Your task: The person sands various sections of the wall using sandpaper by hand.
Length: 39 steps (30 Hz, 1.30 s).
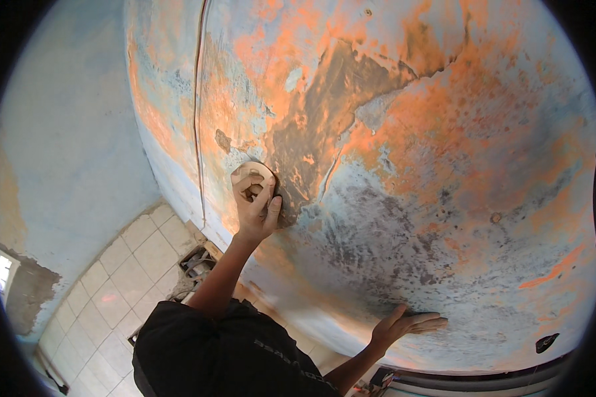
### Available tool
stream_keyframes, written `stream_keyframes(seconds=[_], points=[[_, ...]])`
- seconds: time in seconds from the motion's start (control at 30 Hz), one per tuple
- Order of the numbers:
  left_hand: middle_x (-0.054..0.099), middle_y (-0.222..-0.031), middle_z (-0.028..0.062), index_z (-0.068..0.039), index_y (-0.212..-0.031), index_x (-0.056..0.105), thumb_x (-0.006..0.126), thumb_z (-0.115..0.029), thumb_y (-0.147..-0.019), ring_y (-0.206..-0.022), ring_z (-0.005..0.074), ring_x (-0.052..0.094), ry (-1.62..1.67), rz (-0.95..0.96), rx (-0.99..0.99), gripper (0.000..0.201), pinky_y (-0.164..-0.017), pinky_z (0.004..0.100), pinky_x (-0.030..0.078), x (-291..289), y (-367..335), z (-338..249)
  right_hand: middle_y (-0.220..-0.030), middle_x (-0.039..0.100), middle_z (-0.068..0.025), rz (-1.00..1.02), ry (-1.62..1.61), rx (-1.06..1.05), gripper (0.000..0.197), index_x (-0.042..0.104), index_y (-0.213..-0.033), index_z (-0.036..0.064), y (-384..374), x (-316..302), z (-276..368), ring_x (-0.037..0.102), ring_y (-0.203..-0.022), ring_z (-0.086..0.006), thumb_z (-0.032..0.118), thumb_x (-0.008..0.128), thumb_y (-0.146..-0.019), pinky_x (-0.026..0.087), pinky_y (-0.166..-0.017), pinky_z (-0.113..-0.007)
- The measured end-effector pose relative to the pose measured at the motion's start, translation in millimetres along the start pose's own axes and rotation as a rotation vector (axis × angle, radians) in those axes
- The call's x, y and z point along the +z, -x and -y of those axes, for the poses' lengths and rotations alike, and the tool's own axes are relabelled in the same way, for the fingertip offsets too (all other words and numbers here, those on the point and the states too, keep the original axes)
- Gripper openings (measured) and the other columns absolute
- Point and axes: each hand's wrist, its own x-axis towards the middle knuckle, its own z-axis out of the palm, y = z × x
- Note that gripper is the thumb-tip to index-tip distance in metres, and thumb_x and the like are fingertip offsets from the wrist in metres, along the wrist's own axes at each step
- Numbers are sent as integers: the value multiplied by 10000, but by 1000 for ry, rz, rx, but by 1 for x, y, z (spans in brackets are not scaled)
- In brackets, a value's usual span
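Note:
My left hand [255, 210] is raised to a worn wall [437, 165] with flaking blue and orange paint. Its fingers curl around a round pale disc [261, 168], which is up against the wall; its exact kind cannot be made out. The disc sits at the lower left of a bare brown patch [318, 112] where paint has come away. Lower and to the right, my right hand [407, 325] lies against the wall with its fingers stretched out and nothing in it.
A thin cable [197, 112] runs down the wall, left of my left hand. Pale floor tiles [112, 284] show at the lower left, beside an adjoining blue wall [73, 126]. Some unclear clutter [197, 263] stands by my left forearm. A dark hole [546, 343] marks the wall's lower right.

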Motion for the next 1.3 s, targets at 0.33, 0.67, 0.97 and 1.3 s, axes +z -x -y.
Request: stream_keyframes(seconds=[0.33,0.67,0.97,1.3], points=[[475,-1103,152,11,-1167,618,611,-93,-875,-886,237,503,-14,-33,-114,310,-772,337,424,4,-2,-5,-1542,-139,-204,-34,11,-15,868,-77,-1491,55,1,4,0,-135,-1430,-350,631,263,-938,-63,-1138,-518],[432,-1174,183,-7,-1133,626,642,-31,-825,-976,303,508,-12,-48,-44,309,-837,372,420,6,8,0,-1525,-159,-250,-63,18,-104,795,-46,-1501,68,0,7,-7,-117,-1408,-446,538,316,-971,-7,-1100,-596],[434,-1187,145,-112,-1093,670,624,27,-821,-1087,307,452,-135,-77,41,309,-900,385,412,19,-1,-13,-1549,-103,-200,-104,34,-90,819,-56,-1502,96,0,9,-7,-92,-1434,-365,602,275,-949,-38,-1136,-542],[466,-1341,195,-115,-1086,663,613,-34,-793,-1242,353,387,-193,48,96,308,-1018,444,301,13,-17,-19,-1543,-105,-225,-100,44,-115,834,-48,-1499,64,1,10,-8,-94,-1430,-384,594,289,-951,-39,-1131,-542]])
